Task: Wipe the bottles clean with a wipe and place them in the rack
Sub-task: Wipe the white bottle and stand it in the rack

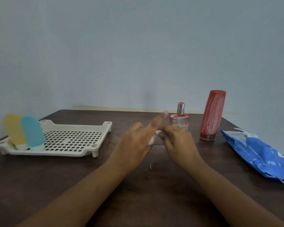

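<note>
- Your left hand (136, 141) and right hand (177, 141) meet over the table (56, 177), to the right of the rack (75, 141). The white wipe (154, 138) is bunched between them.
- Your right hand's fingers are curled and pinch one end of the wipe. Your left hand holds the other end against its palm side, with one finger stretched forward. The motion blur hides exactly how its thumb closes.
- Using both hands on the wipe and neither on a bottle suggests you are folding or readying it, so a fresh face meets the next bottle.
- The yellow bottle (14, 128) and blue bottle (32, 131) stand cap-down in the rack's near left corner, touching and leaning slightly. They are probably parked tight together to leave the open grid free for the others.
- The glass perfume bottle (179, 120) stands upright right of the rack, just behind your right hand. It looks like the next one to pick up.
- The tall red bottle (211, 115) stands cap-down farther right of the rack, streaked with white smears, so it looks unwiped.
- The blue wipes pack (259, 154) lies farthest from the rack, within easy reach of your right hand for a new wipe.
</note>
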`<action>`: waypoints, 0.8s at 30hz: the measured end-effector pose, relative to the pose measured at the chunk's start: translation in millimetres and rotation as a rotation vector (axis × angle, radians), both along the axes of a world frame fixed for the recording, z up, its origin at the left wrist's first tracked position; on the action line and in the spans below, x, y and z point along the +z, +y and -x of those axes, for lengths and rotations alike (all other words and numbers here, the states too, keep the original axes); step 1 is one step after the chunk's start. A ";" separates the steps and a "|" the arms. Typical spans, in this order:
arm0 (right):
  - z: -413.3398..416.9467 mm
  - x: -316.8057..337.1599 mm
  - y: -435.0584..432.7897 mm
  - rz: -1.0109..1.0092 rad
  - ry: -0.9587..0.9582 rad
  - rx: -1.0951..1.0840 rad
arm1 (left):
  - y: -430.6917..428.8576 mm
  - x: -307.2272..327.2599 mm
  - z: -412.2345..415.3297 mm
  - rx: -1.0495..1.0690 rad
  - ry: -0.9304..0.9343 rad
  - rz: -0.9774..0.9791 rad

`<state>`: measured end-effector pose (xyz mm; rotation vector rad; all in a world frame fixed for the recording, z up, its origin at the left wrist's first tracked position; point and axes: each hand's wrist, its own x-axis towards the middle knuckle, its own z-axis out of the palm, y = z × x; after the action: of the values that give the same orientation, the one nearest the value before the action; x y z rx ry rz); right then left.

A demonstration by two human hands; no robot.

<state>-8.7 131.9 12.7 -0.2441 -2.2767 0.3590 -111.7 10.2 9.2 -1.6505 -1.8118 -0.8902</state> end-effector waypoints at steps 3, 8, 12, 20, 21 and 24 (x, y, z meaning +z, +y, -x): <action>-7.4 -0.2 15.6 0.150 -0.038 -0.078 | 1.5 -1.4 -4.8 -0.020 0.179 0.083; -3.5 -4.3 1.1 0.242 -0.006 0.006 | 1.1 -4.5 -3.2 -0.003 0.240 0.106; 1.1 -5.7 0.3 0.197 -0.009 0.031 | -1.4 -4.5 -1.3 0.005 0.243 0.096; -7.7 -2.3 29.0 0.270 -0.015 -0.130 | -0.4 -0.8 -2.2 -0.010 0.166 0.037; -7.9 -2.6 30.5 0.309 0.004 -0.126 | -1.4 0.0 -0.9 -0.016 0.128 0.016; -6.4 -2.0 29.7 0.459 0.094 -0.068 | -1.3 -0.2 4.1 0.001 0.032 -0.055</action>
<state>-2.4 161.6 10.7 -0.5246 -2.0627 0.8383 -115.8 8.9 9.0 -1.6200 -1.7511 -0.8999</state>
